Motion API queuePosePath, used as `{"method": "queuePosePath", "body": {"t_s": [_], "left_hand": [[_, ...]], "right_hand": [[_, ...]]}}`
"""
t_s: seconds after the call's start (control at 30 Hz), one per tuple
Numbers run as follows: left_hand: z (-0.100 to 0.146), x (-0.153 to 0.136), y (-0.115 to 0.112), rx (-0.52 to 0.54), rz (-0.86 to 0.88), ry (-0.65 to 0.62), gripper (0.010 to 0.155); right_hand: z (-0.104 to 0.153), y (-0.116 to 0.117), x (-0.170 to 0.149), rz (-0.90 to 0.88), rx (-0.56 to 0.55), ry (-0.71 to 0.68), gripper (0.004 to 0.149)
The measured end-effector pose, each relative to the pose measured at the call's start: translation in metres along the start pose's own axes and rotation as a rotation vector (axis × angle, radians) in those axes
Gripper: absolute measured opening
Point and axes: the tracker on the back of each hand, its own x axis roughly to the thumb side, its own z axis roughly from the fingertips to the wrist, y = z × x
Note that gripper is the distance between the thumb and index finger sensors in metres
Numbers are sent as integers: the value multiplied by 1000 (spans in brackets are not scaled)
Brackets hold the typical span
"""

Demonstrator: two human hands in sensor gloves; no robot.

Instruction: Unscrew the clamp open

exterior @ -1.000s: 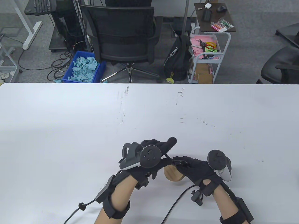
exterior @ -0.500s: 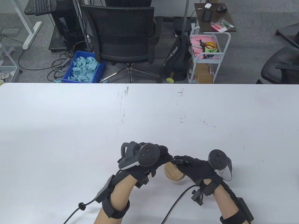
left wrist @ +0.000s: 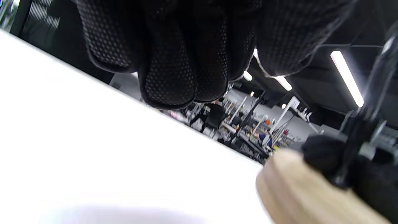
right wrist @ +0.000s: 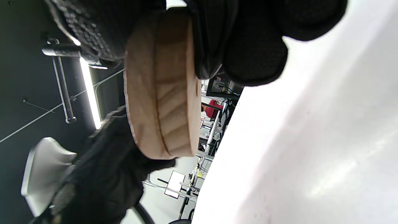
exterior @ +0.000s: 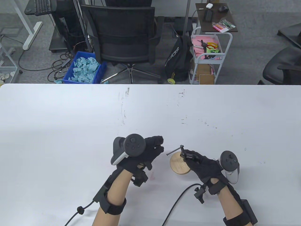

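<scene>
A small black metal clamp (exterior: pixel 182 153) sits on a round wooden disc (exterior: pixel 178 166) near the table's front middle. Its thin sliding bar (exterior: pixel 174 151) sticks out to the left from the screw top. My right hand (exterior: pixel 191 158) grips the clamp and disc from the right and holds the disc tilted off the table. The right wrist view shows the disc (right wrist: pixel 161 93) edge-on between my fingers, with the bar (right wrist: pixel 63 90) beside it. My left hand (exterior: pixel 160 144) hovers a little left of the bar, fingers loose, holding nothing. The left wrist view shows the disc (left wrist: pixel 295 193) and clamp (left wrist: pixel 357 140) at right.
The white table (exterior: pixel 94 117) stretches wide to the left, right and back, with faint scuff marks. Glove cables (exterior: pixel 176 204) trail from both wrists toward the front edge. A black office chair (exterior: pixel 124 35) and a cart (exterior: pixel 207 54) stand beyond the far edge.
My left hand has let go of the clamp's bar and drawn back to the left and away. The right hand has shifted slightly right with the clamp and disc, and the bar now shows.
</scene>
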Motion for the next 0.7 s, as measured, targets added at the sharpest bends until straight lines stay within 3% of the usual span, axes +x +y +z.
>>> {"method": "queuePosePath", "body": {"t_s": [0.13,0.33,0.7], "left_hand": [[-10,-4,-30,-82,12,37,57],[-15,-1,-55,-194,141,37,61],[-18,-7,-70,-364,314,69,67]], "right_hand": [[0,3,-1,27,7,-5,45],[0,7,-1,15,18,-13,45],[0,14,-5,-2,65,11,46]]}}
